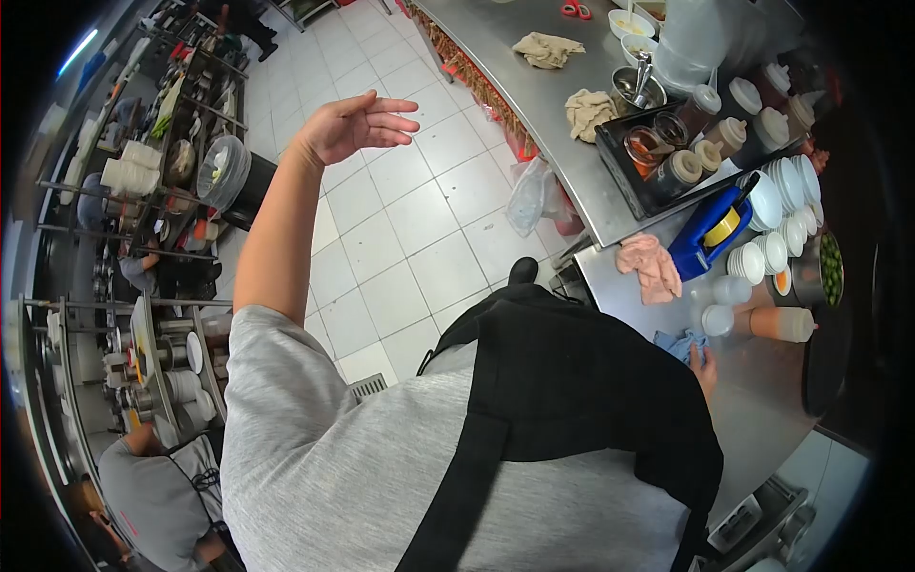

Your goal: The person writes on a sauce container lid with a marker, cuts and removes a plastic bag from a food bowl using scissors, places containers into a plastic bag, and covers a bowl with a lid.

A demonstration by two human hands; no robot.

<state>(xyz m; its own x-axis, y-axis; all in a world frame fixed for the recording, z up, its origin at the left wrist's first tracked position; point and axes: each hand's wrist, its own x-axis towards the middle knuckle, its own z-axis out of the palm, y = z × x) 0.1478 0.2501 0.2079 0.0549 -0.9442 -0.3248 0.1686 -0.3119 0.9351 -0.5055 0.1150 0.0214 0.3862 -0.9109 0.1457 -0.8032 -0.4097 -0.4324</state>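
Observation:
My left hand (360,130) is raised out over the tiled floor, fingers stretched and holding nothing. My right hand (703,371) shows only in part past the black apron (591,381); its fingers grip a blue cloth (680,344) on the steel counter (743,419). Just beyond that cloth stand translucent white tubs (718,318) and a squeeze bottle (783,324) with orange sauce. A pink cloth (650,269) lies farther along the counter, next to a blue caddy (713,229) with a yellow roll in it.
A black tray (658,181) of sauce jars and bottles sits on the counter near stacked white bowls (762,253). Beige cloths (548,50) lie farther off. Leftward are a lined bin (229,173), loaded shelves (133,191) and a co-worker in grey (157,491).

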